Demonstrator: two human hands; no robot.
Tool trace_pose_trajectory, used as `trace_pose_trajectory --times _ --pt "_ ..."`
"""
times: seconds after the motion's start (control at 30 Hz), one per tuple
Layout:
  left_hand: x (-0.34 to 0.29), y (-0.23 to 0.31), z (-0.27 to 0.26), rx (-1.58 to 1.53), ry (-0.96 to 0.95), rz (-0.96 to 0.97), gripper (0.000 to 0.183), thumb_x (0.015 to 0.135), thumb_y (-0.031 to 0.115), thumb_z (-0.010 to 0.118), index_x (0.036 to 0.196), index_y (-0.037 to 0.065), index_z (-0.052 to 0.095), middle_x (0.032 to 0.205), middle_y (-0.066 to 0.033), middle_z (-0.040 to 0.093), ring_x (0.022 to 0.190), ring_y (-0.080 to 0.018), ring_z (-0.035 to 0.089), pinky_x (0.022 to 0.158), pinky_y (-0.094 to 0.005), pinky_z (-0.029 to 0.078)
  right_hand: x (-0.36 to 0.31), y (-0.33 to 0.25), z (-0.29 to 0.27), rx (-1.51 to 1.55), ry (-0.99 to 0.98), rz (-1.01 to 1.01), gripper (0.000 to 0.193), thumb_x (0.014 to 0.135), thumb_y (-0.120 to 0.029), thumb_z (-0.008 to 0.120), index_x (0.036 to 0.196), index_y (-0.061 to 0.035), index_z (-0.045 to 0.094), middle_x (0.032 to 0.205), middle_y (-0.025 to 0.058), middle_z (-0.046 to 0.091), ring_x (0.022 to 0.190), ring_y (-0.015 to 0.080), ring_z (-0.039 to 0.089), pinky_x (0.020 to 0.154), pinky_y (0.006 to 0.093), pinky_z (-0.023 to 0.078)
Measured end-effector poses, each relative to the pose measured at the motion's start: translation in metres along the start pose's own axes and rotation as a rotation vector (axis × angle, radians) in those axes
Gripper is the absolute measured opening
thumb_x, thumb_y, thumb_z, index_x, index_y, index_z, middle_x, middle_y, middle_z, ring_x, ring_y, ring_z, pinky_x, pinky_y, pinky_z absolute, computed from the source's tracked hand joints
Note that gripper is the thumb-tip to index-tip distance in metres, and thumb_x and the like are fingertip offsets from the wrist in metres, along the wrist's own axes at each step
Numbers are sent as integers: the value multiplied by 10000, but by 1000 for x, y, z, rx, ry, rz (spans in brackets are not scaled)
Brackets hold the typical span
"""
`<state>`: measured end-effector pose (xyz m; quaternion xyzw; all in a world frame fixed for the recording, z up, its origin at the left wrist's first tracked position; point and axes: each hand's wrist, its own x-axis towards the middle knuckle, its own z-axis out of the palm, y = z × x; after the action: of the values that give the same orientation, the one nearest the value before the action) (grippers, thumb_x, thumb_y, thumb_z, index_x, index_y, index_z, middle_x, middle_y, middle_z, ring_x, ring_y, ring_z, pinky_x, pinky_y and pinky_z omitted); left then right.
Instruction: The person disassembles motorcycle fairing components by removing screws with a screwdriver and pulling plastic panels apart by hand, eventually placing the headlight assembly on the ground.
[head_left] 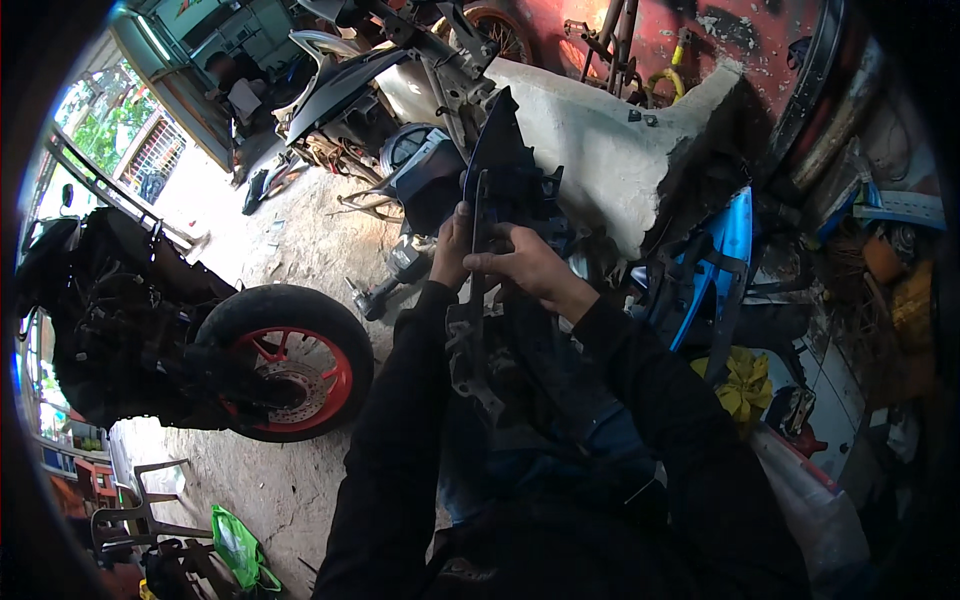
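Note:
Before me, seen nearly edge-on, stands a long black plastic motorcycle fairing panel (496, 140). It rises to a pointed tip, and a greyer lower stretch with tabs and notches runs down toward my lap. My left hand (452, 250) grips the panel from the left, fingers closed against its face. From the other side my right hand (537, 268) closes on it at about the same height, thumb and fingers at its edge. Part of the right fingers is hidden. Just behind the panel is a dark round-ended motorcycle part (415, 150), and a black power drill-like tool (392, 280) lies on the floor.
To the left is a black motorcycle with a red-rimmed wheel (290, 380). Blue fairing pieces (722, 255) and a yellow crumpled bag (738, 385) are on the right. A pale concrete block (590, 130) stands ahead. A green bag (238, 545) lies at lower left.

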<state>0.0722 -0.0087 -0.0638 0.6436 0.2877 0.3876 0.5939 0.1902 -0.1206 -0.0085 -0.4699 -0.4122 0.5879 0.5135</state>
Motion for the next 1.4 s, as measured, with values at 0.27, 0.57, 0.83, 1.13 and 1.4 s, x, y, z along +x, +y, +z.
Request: trace_pose_trajectory --times 0.27,0.57,0.83,1.13,1.4 --pt "3 -17 4 -201 -1 -47 486 964 492 342 808 78 545 636 27 479 554 -52 424 512 -210 348 -43 37 -23 -1138 72 -53 510 706 -414 705 841 71 621 873 249 636 864 375 626 786 424 488" --pt "3 -22 12 -222 88 51 534 941 531 371 804 52 565 572 14 482 482 -61 439 433 -217 328 -53 57 -10 -1070 249 83 617 687 -315 718 1054 96 441 896 270 616 906 398 604 819 439 470" --pt "8 -27 6 -15 100 147 487 953 486 390 797 57 559 599 29 474 497 -52 437 443 -216 341 -64 52 -2 -800 405 98 748 620 -224 739 1171 34 304 1057 288 550 1003 427 560 883 436 437" --pt "13 -63 -19 -133 63 56 154 906 181 554 899 34 599 667 22 555 532 -41 493 458 -201 379 -71 72 -17 -598 421 -150 683 619 -151 708 1162 -43 309 913 164 573 826 240 596 759 339 468" --pt "7 -51 -19 69 65 110 141 893 153 523 905 32 593 726 6 569 611 -76 535 520 -223 429 -101 36 14 -638 282 -152 700 648 -173 696 1194 -37 280 971 252 553 935 379 588 833 413 445"
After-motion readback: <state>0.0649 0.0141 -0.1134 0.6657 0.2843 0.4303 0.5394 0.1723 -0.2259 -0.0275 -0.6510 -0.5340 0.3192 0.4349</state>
